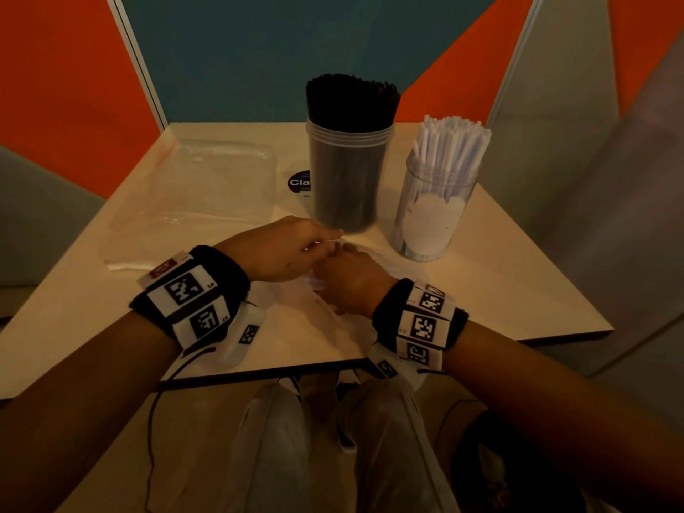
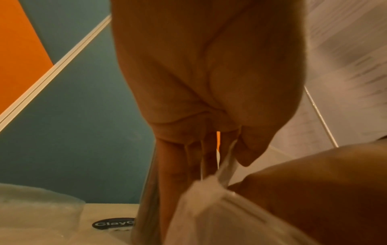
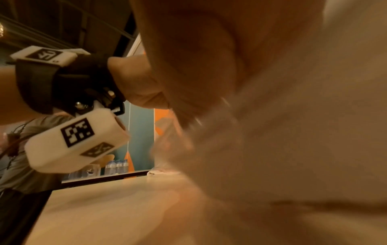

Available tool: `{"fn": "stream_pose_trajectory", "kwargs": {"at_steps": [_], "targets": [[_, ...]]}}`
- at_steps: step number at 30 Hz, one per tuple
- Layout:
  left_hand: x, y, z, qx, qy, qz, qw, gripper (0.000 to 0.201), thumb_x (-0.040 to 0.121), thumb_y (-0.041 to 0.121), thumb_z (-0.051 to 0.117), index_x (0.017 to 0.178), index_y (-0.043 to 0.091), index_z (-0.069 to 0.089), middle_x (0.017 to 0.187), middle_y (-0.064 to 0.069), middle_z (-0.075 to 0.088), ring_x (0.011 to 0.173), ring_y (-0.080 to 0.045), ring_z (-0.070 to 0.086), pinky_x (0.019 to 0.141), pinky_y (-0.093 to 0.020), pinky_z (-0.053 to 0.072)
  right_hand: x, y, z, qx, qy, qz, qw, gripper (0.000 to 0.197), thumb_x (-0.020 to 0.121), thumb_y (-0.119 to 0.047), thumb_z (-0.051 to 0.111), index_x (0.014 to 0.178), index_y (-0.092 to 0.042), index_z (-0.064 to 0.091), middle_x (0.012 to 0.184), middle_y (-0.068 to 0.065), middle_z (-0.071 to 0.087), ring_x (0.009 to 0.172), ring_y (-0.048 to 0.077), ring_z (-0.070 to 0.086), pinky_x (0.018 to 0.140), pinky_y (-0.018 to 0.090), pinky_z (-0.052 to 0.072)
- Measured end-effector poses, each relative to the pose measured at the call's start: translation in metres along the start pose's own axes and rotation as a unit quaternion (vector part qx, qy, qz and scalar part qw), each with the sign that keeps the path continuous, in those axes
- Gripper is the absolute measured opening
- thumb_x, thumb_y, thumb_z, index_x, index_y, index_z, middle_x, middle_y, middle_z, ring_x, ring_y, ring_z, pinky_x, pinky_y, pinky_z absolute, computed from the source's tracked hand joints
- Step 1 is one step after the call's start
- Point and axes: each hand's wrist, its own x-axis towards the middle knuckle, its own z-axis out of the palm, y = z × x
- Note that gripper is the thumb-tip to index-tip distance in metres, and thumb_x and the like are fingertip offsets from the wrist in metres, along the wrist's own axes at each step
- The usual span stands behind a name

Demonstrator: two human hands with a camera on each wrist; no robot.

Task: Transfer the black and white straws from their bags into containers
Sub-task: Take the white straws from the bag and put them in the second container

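Note:
A clear container (image 1: 346,168) packed with black straws stands upright at the table's middle. To its right a clear jar (image 1: 436,201) holds white straws. Both hands meet just in front of them over a crumpled clear bag (image 1: 321,286) lying on the table. My left hand (image 1: 325,243) pinches the bag's edge; in the left wrist view its fingers (image 2: 247,154) hold a strip of the plastic (image 2: 213,207). My right hand (image 1: 342,255) is curled on the same bag, close against the left. The right wrist view is filled by the palm (image 3: 199,66) and blurred plastic (image 3: 282,132). What the bag holds is hidden.
A flat, empty clear bag (image 1: 192,194) lies on the table's left half. A round dark sticker (image 1: 299,182) sits beside the black straw container. Orange, teal and grey partition walls close in the table (image 1: 518,290). Its front edge runs under my wrists.

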Motion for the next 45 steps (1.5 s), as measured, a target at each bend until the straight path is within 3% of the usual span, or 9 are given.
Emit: {"fn": "stream_pose_trajectory", "kwargs": {"at_steps": [3,11,16,20,27,32,36,40,45], "targets": [[0.002,-0.001,0.000,0.005,-0.002,-0.007,1.000,0.040,0.100,0.030,0.040,0.138,0.020,0.047,0.140,-0.003,0.051,0.123,-0.017,0.049,0.103,-0.030,0.039,0.000,-0.002,0.000,-0.004,0.010,0.003,1.000,0.038,0.096,-0.030,0.049,0.131,-0.017,0.049,0.134,0.008,0.051,0.122,0.027,0.049,0.101,0.038,0.039],[-0.002,-0.004,0.001,-0.006,-0.007,-0.005,1.000,0.042,0.099,0.035,0.042,0.138,0.021,0.048,0.140,0.001,0.049,0.118,-0.012,0.052,0.099,-0.025,0.041,0.003,-0.003,0.002,0.047,0.024,-0.018,0.998,0.033,0.094,-0.025,0.055,0.125,-0.014,0.054,0.124,0.009,0.059,0.113,0.025,0.056,0.099,0.035,0.044],[-0.004,-0.003,-0.002,-0.012,-0.008,0.006,1.000,0.043,0.097,0.040,0.040,0.134,0.022,0.052,0.136,0.002,0.053,0.117,-0.011,0.051,0.099,-0.025,0.040,0.004,0.000,0.002,0.054,0.038,-0.016,0.998,0.034,0.092,-0.021,0.057,0.124,-0.011,0.055,0.126,0.010,0.058,0.114,0.025,0.055,0.099,0.033,0.044],[-0.006,-0.002,-0.003,-0.027,-0.025,0.009,0.999,0.051,0.093,0.048,0.037,0.134,0.022,0.052,0.137,0.003,0.052,0.122,-0.012,0.048,0.104,-0.026,0.036,0.005,0.003,0.004,0.035,0.045,-0.034,0.998,0.039,0.092,-0.025,0.057,0.128,-0.011,0.053,0.131,0.011,0.055,0.117,0.026,0.054,0.101,0.039,0.044],[-0.005,-0.006,-0.001,-0.012,-0.024,-0.004,1.000,0.045,0.099,0.038,0.037,0.138,0.019,0.047,0.141,-0.001,0.049,0.126,-0.014,0.045,0.104,-0.022,0.030,-0.004,0.011,-0.005,0.040,0.051,-0.031,0.997,0.033,0.093,-0.020,0.054,0.126,-0.013,0.054,0.126,0.008,0.058,0.114,0.024,0.056,0.098,0.030,0.042],[-0.006,-0.009,-0.004,-0.038,-0.018,-0.017,0.999,0.045,0.098,0.041,0.034,0.138,0.025,0.046,0.138,0.003,0.052,0.123,-0.008,0.046,0.101,-0.019,0.030,-0.013,0.015,-0.016,0.040,0.054,-0.069,0.995,0.041,0.093,-0.018,0.053,0.133,-0.013,0.049,0.133,0.009,0.054,0.117,0.023,0.053,0.099,0.030,0.040],[-0.011,-0.016,-0.009,-0.060,-0.017,-0.041,0.997,0.052,0.089,0.058,0.030,0.133,0.039,0.049,0.134,0.010,0.055,0.118,-0.007,0.050,0.105,-0.028,0.037,-0.019,0.018,-0.028,0.051,0.008,-0.100,0.994,0.035,0.092,-0.020,0.056,0.125,-0.011,0.053,0.130,0.008,0.053,0.113,0.021,0.052,0.089,0.022,0.038],[-0.015,-0.018,-0.014,-0.073,-0.002,-0.060,0.996,0.051,0.086,0.059,0.032,0.123,0.037,0.060,0.120,0.010,0.063,0.104,-0.011,0.058,0.094,-0.031,0.046,-0.026,0.021,-0.041,0.120,-0.007,-0.118,0.986,0.047,0.091,-0.014,0.056,0.137,-0.018,0.045,0.135,0.005,0.052,0.118,0.021,0.051,0.099,0.029,0.041],[-0.012,-0.012,-0.020,-0.007,0.050,-0.039,0.998,0.041,0.096,0.041,0.035,0.118,0.023,0.064,0.108,0.003,0.065,0.090,-0.012,0.057,0.079,-0.025,0.041,-0.037,0.026,-0.058,0.146,0.014,-0.123,0.981,0.049,0.094,-0.016,0.054,0.141,-0.023,0.040,0.131,0.005,0.056,0.111,0.019,0.054,0.082,0.020,0.035]]}}
